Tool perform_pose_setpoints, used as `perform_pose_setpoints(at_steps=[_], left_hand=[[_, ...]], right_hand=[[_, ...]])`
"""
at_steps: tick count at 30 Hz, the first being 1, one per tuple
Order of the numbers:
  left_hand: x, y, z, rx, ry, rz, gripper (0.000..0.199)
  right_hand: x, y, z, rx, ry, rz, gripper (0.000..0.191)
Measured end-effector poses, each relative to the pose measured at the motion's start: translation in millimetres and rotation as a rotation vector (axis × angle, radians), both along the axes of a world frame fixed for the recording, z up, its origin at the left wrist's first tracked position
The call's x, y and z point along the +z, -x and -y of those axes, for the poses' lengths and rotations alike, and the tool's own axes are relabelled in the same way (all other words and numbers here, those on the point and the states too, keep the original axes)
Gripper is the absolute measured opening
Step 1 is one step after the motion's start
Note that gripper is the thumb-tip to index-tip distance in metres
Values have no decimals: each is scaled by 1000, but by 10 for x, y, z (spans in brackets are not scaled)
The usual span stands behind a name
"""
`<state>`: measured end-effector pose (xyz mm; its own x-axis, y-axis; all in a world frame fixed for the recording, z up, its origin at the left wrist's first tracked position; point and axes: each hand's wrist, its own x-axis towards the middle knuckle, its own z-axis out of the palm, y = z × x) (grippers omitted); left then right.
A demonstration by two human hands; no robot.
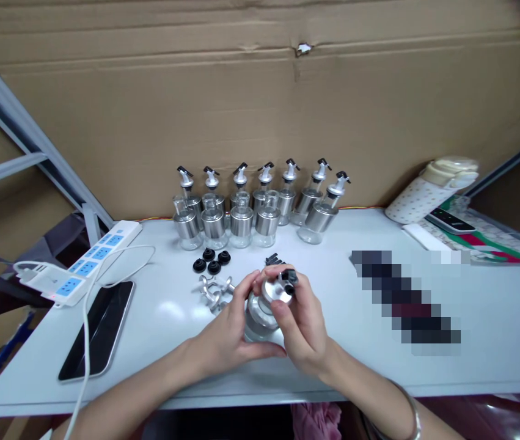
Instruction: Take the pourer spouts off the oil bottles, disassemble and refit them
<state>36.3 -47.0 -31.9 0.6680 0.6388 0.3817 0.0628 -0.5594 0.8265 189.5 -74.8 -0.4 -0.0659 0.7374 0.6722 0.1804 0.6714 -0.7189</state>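
Observation:
Both hands are around one glass bottle (260,316) near the table's front edge. My left hand (227,330) wraps the bottle's body from the left. On top, a silver pour spout (272,289) with a black lever is gripped by my right hand (308,324), its thumb lying across the silver part. The lower bottle is partly hidden by the fingers. Just beyond my left hand lie several silver spout parts (214,292) and several black stoppers (208,261). Small black levers (274,260) lie behind the held bottle.
Rows of bottles with metal sleeves stand at the back, some spouted (318,217), some open-necked (241,221). A power strip (92,260), white cable (86,330) and phone (99,330) lie left. A dotted tumbler (418,195) stands right, near a blurred-out dark object (401,296).

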Motion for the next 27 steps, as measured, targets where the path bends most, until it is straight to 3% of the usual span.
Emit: perform_pose_setpoints(at_steps=[6, 14, 22, 27], left_hand=[[69, -26, -5, -6, 98, -34, 64], [62, 13, -73, -74, 83, -66, 73], [53, -4, -69, -51, 49, -99, 46], [78, -23, -66, -45, 61, -89, 57]], right_hand=[[-5, 64, -22, 71, -41, 24, 24], [-51, 74, -77, -36, -125, 121, 33], [-71, 71, -58, -62, -18, 101, 39], [-72, 78, -24, -50, 111, 24, 38]])
